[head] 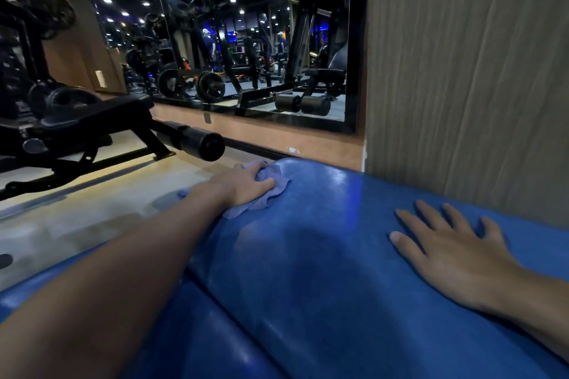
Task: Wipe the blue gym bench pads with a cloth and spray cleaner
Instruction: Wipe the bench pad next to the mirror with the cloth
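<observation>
A glossy blue bench pad fills the lower half of the view, running from the near left to a far rounded end. My left hand grips a crumpled pale blue cloth and presses it onto the pad near its far left edge. My right hand lies flat on the pad's right side, fingers spread and straight, holding nothing. A second blue pad adjoins along a seam at the lower left. No spray bottle is in view.
A wood-grain wall panel rises right behind the pad's right side. A black adjustable bench with roller pads stands on the pale floor at left. A large wall mirror reflects racks and weight plates.
</observation>
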Demonstrator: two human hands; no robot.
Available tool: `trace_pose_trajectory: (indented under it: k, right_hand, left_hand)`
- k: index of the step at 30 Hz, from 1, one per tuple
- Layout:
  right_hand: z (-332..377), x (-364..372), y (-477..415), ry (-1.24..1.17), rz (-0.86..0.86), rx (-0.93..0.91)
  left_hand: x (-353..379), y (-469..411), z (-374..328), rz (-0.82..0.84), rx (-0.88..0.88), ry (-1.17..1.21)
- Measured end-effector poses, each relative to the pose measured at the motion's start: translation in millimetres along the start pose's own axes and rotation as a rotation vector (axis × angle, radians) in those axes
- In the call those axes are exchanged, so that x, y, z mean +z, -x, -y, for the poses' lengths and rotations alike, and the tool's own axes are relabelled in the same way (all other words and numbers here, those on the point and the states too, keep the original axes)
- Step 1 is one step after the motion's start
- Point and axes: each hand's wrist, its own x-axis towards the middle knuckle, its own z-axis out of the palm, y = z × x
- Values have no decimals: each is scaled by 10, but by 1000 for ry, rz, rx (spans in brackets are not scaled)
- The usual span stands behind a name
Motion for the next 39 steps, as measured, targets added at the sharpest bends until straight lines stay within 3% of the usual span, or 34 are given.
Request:
trace_pose_trajectory:
  k: [15,28,30,33,39]
  right_hand:
    - [0,21,-7,-17,-44,-34]
    - [-220,-146,157,-273,-188,-59]
    - [-457,-167,299,-174,-190,-10]
    - [-881,-96,532,-40,-122,148]
    - [-989,19,574,-94,-65,178]
  left_hand:
    - [270,-734,-1041,9,407,-151]
    - [354,309,-1422,-101,714,9]
    - [325,428,-1464,-82,726,29]
    - [299,469,-1531,-82,610,178]
    - [402,452,-1932,-104,598,14]
